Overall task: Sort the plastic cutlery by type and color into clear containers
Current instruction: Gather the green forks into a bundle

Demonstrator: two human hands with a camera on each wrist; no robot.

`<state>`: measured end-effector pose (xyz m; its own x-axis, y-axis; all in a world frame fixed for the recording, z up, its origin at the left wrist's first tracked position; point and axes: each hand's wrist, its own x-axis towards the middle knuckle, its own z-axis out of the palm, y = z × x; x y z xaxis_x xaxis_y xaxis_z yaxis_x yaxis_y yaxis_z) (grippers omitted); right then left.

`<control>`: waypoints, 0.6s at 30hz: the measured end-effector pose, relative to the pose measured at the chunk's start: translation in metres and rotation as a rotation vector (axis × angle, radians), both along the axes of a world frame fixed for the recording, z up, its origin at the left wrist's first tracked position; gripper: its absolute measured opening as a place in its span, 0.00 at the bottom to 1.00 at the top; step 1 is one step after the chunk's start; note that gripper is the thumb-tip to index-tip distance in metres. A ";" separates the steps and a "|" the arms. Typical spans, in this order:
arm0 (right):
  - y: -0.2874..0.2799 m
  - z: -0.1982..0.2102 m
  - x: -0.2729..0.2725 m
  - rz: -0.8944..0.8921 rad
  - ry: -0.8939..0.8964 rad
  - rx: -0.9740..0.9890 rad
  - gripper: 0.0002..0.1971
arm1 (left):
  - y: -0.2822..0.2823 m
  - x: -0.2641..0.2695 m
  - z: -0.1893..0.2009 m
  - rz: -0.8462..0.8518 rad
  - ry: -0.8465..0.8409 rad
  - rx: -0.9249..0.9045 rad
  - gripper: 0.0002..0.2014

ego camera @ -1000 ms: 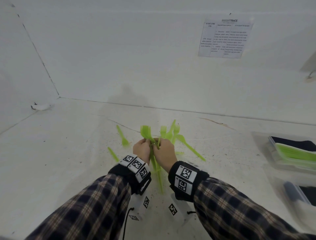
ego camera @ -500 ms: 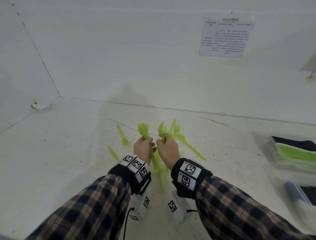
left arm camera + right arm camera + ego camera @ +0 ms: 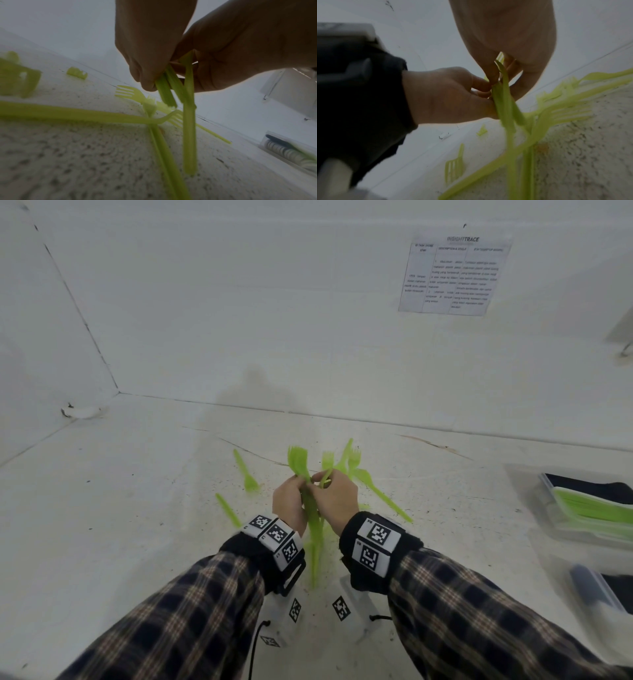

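Blurring, perhaps several forks (image 3: 313, 522) together

I am counting two hands, the left hand (image 3: 290, 501) and the right hand (image 3: 337, 497), both gripping one bunch of green forks (image 3: 313, 518); how many forks are sitting in that bunch I cannot tell, though the left wrist view is showing at least three handles. I am seeing two single green forks (image 3: 245, 472) lying apart to the left, and roughly three or four more lying in a loose heap (image 3: 352, 465) behind the hands. I am counting two clear containers (image 3: 582, 508) at the right edge, and one printed sheet (image 3: 452, 273) hanging on the wall.
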<state>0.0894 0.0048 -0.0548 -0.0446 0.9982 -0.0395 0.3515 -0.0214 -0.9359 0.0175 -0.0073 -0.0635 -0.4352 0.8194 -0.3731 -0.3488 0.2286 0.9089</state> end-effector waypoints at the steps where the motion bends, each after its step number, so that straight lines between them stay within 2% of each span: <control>1: 0.000 0.001 0.001 0.013 0.002 -0.015 0.04 | 0.000 -0.001 0.000 0.016 -0.013 -0.007 0.07; 4: 0.001 0.005 0.004 0.105 0.042 -0.133 0.03 | 0.000 -0.003 -0.003 0.006 0.000 -0.013 0.09; 6: 0.001 0.007 0.008 0.149 0.078 -0.197 0.09 | -0.001 -0.005 -0.003 0.023 -0.008 -0.003 0.10; 10: 0.003 0.011 0.006 0.075 0.070 -0.191 0.15 | -0.002 -0.005 -0.003 0.054 -0.067 0.021 0.08; 13: 0.002 0.019 -0.001 0.117 0.176 -0.273 0.10 | -0.003 -0.004 -0.001 0.040 -0.058 0.036 0.10; 18: 0.001 0.009 -0.010 0.113 0.077 -0.158 0.13 | -0.005 -0.005 -0.002 -0.069 -0.014 0.015 0.06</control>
<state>0.0793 0.0059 -0.0454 -0.1648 0.9684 -0.1869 0.2872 -0.1342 -0.9484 0.0125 -0.0126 -0.0656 -0.3725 0.8526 -0.3665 -0.3455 0.2391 0.9074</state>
